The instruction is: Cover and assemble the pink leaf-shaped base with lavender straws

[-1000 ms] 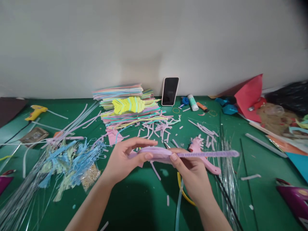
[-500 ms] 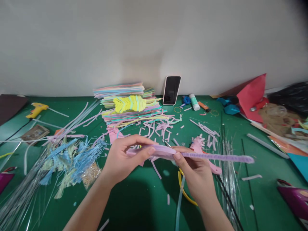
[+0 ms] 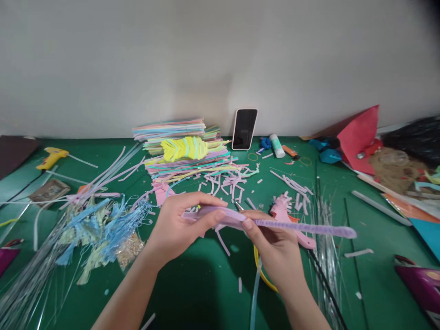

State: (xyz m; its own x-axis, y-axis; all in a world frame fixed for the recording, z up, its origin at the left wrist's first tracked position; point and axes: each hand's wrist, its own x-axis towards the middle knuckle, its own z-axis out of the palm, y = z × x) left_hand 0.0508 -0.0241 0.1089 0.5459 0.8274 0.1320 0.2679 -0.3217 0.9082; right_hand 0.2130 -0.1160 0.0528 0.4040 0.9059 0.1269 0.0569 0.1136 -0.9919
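Observation:
Between my hands, above the middle of the table, is a lavender pipe cleaner [image 3: 309,227]. Its free end runs out to the right past my right hand [image 3: 275,238]. The left part is bent into a flat, layered band [image 3: 225,215], pinched by the thumb and fingers of my left hand [image 3: 185,224]. My right thumb and fingers grip the band's right end, where the single stem leaves it. Part of the band is hidden by my fingers. Just behind my hands lie cut lavender pieces [image 3: 233,183] and a pink scrap [image 3: 161,192].
Bundled pipe cleaners [image 3: 185,149] and a propped phone [image 3: 245,129] stand by the wall. At left are a yellow glue gun [image 3: 53,156], blue tassels [image 3: 113,224] and a bead bag [image 3: 129,250]. To the right are tinsel strands [image 3: 325,256], a glue stick [image 3: 277,145] and red paper [image 3: 359,137].
My right hand has shifted slightly left and down, and the pipe cleaner's free end has dropped a little with it. My left hand has barely moved.

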